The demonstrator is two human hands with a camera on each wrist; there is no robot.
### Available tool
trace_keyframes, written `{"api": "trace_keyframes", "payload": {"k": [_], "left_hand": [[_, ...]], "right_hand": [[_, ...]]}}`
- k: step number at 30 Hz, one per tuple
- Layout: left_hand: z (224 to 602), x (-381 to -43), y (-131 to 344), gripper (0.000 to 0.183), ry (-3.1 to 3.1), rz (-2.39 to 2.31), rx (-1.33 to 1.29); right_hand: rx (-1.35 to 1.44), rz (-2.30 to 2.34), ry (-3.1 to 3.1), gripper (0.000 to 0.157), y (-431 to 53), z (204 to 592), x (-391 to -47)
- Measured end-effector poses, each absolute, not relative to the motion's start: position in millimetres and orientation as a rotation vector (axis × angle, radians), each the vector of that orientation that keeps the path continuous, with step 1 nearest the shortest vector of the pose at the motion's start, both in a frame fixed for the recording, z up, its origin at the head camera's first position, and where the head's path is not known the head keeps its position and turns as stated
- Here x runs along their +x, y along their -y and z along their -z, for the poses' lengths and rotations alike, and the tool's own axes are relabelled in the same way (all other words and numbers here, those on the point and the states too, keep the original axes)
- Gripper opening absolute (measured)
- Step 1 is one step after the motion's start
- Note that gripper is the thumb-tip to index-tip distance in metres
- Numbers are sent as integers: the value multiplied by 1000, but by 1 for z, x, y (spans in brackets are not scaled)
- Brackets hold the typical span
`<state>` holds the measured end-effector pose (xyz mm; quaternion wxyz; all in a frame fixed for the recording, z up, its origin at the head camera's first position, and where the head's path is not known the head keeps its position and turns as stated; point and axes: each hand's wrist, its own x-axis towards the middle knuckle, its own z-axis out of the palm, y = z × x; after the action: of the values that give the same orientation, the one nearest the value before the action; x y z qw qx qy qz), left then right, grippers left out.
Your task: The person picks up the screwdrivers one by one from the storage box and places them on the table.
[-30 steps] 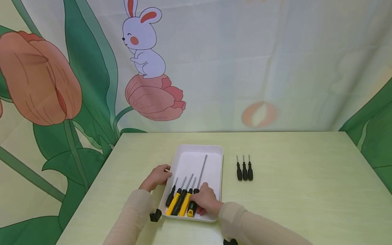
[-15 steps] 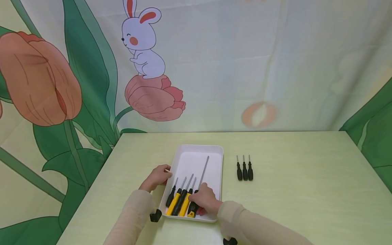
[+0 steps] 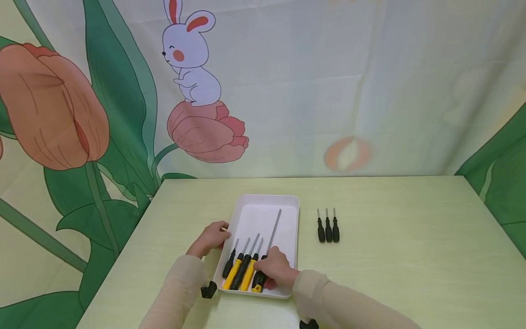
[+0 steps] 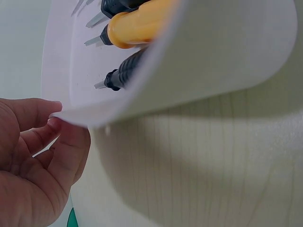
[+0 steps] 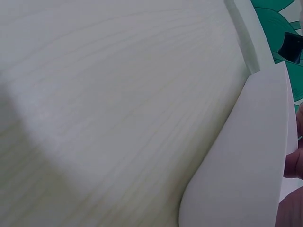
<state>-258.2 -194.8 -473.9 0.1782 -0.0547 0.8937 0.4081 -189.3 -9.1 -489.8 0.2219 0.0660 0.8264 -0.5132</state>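
My left hand (image 3: pixel 211 236) pinches the left rim of a white tray (image 3: pixel 269 197) between thumb and fingers, as the left wrist view also shows. Inside the tray, my right hand (image 3: pixel 277 267) grips the black-and-yellow handle of a long screwdriver (image 3: pixel 273 233), whose shaft points to the far end. Left of it lie a yellow screwdriver (image 3: pixel 248 275), a black screwdriver (image 3: pixel 241 276), another yellow screwdriver (image 3: pixel 232 276) and a short black screwdriver (image 3: pixel 228 267), all side by side. In the right wrist view, only some fingers (image 5: pixel 294 163) show past the tray wall.
Three small black screwdrivers (image 3: pixel 328 232) lie in a row on the pale wooden table (image 3: pixel 402 256), right of the tray. Behind the table hangs a cloth (image 3: pixel 287 91) printed with tulips and a rabbit.
The long screwdriver's tip has swung slightly to the right and its handle end has shifted a little, still in my right hand. My left hand stays on the rim.
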Motion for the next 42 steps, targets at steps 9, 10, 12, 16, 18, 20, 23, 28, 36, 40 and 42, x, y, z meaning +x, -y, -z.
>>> {"api": "trace_keyframes", "payload": {"k": [9, 10, 12, 16, 18, 20, 23, 28, 36, 40, 42], "left_hand": [[474, -259, 195, 28, -2530, -1142, -154], [474, -259, 195, 28, -2530, -1142, -153], [474, -259, 195, 27, -2526, -1145, -152], [473, -259, 196, 27, -2521, -1148, -153], [474, -258, 196, 28, -2519, -1152, -153], [474, -258, 196, 28, -2518, -1152, -149], [474, -257, 196, 28, -2518, -1156, -156], [473, -257, 195, 29, -2526, -1150, -164], [472, -256, 196, 29, -2523, -1148, -152], [472, -255, 197, 28, -2515, -1156, -144], [471, -254, 197, 28, -2514, -1157, -135]], "right_hand": [[167, 1422, -2293, 31, 7, 489, -189], [161, 1421, -2301, 31, 7, 490, -189], [156, 1426, -2308, 30, 7, 491, -189], [155, 1437, -2310, 29, 8, 490, -189], [161, 1447, -2294, 29, 8, 489, -189], [165, 1455, -2283, 28, 8, 488, -189], [171, 1469, -2261, 28, 8, 486, -188], [165, 1469, -2253, 29, 8, 482, -188], [136, 1488, -2278, 31, 6, 477, -192], [123, 1498, -2295, 31, 3, 472, -195], [123, 1494, -2304, 32, 2, 470, -197]]}}
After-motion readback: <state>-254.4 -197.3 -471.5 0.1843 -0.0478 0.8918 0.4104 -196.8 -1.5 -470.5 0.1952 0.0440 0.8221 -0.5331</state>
